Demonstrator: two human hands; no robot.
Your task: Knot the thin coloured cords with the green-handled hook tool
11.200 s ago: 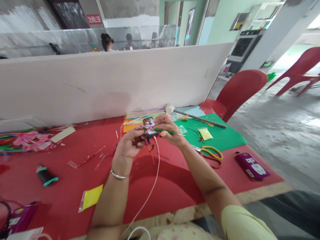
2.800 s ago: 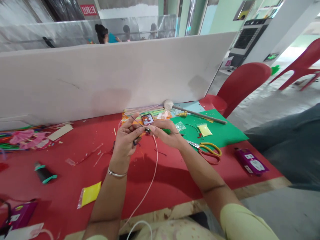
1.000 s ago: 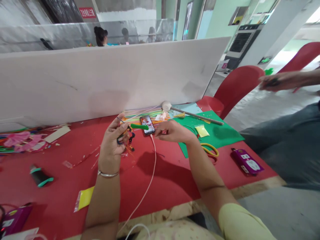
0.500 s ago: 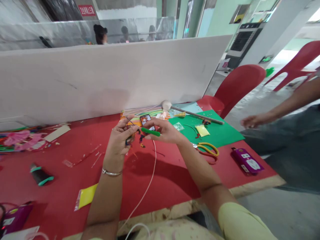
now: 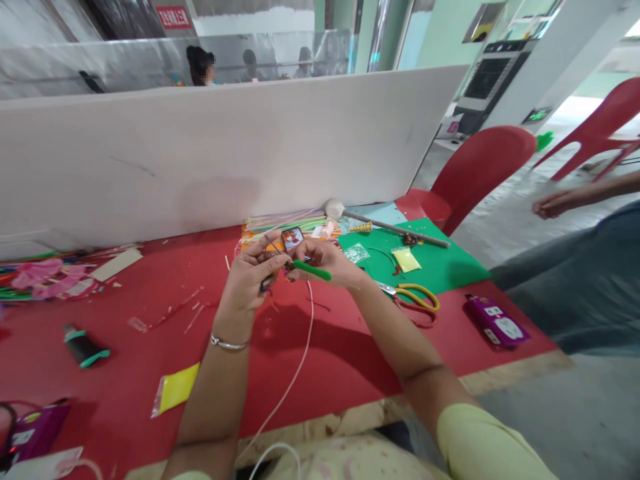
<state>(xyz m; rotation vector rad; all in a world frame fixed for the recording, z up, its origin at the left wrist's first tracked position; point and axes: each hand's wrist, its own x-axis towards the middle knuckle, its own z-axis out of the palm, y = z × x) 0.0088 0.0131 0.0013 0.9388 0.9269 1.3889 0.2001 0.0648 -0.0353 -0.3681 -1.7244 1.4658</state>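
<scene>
My left hand (image 5: 253, 273) is closed around a small dark, colourful piece with thin strands, too small to make out fully. Close against it, my right hand (image 5: 327, 262) is closed with a green-handled tool (image 5: 313, 270) under its fingers, the handle pointing right. The tool's front end meets the small piece between the hands. Just behind the fingers lies a phone (image 5: 292, 238) with a lit picture. A white cord (image 5: 303, 360) runs from below the hands to the table's front edge.
Scissors (image 5: 415, 297), a green sheet (image 5: 450, 265), a stick with a white ball (image 5: 334, 209) and a purple pouch (image 5: 495, 323) lie right. Left are a yellow packet (image 5: 177, 388) and a black-teal tool (image 5: 85, 348). Behind stands a white panel (image 5: 225, 153). A person's hand (image 5: 553, 203) shows right.
Both hands have drawn closer together, and the green handle has shifted right and slightly down. The small piece is now more covered by the fingers. The person on the right has moved further right.
</scene>
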